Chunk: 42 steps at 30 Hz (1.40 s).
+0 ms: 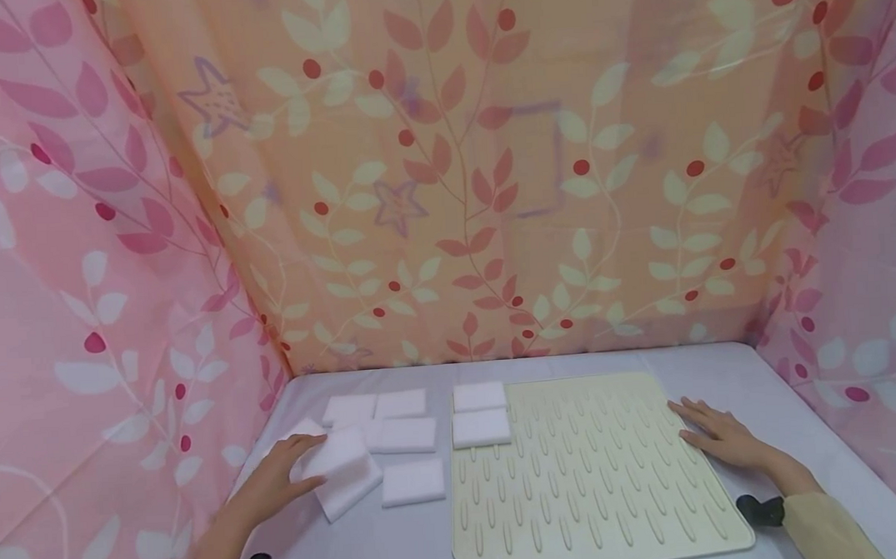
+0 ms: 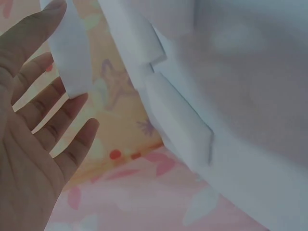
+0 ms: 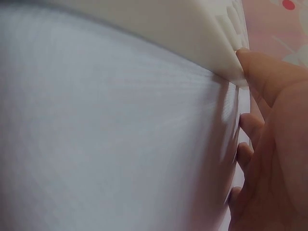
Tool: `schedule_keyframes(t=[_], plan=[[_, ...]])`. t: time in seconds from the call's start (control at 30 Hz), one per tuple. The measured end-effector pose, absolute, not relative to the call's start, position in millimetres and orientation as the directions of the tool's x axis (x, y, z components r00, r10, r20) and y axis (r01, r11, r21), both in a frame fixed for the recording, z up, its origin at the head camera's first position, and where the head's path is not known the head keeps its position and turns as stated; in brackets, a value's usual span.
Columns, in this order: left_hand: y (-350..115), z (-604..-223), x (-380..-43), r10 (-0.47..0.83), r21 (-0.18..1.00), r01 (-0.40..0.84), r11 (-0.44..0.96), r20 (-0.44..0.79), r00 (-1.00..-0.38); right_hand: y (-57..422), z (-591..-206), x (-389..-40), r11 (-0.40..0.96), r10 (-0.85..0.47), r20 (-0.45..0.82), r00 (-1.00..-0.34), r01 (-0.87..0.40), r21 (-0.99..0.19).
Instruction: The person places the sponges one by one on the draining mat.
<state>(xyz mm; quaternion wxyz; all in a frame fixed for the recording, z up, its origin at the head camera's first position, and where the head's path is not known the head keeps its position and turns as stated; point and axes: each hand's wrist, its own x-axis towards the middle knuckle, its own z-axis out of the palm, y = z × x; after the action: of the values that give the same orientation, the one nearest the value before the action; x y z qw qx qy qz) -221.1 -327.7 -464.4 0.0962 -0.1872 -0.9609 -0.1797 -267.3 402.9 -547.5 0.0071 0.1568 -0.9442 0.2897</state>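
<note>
A white sponge block is in my left hand, held between thumb and fingers above other white blocks. In the left wrist view the held sponge appears as a thin slab against the thumb and fingertips. At the right edge of a cream ridged mat, my right hand rests with fingers extended. The right wrist view has its thumb touching the rim of the mat, with the other fingers lower beside it. Two white sponges lie at the mat's upper left corner.
Several more white sponge blocks lie on the white table left of the mat, some overlapping. A patterned orange curtain hangs behind the table, and pink patterned curtains stand at both sides.
</note>
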Motion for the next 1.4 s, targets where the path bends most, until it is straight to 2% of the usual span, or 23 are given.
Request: schedule_keyframes(t=[0.17,0.47,0.9,1.1,1.4], plan=[[-311.2,-461.4,-226.5,0.372,0.315,0.449,0.836,0.276,-0.886,402.9,-547.9,-268.2,0.788,-0.291,0.108,-0.951,-0.302,-0.536],[-284.1,-464.7,-234.0,0.393,0.390,0.442,0.808,0.201,-0.897,404.2,-549.8,-270.8,0.793,-0.296,0.114,-0.948,-0.310,-0.525],[-240.7,-475.0,-244.3,0.529,0.371,0.585,0.721,0.249,-0.811,401.9,-548.5,-266.8,0.785,-0.301,0.113,-0.947,-0.313,-0.535],[-218.7,-477.5,-246.4,0.545,0.402,0.581,0.707,0.213,-0.811,401.6,-546.1,-265.9,0.785,-0.299,0.111,-0.948,-0.311,-0.535],[-188.9,-482.1,-244.1,0.593,0.357,0.616,0.702,0.186,-0.783,402.0,-547.0,-267.1,0.776,-0.300,0.110,-0.947,-0.310,-0.549]])
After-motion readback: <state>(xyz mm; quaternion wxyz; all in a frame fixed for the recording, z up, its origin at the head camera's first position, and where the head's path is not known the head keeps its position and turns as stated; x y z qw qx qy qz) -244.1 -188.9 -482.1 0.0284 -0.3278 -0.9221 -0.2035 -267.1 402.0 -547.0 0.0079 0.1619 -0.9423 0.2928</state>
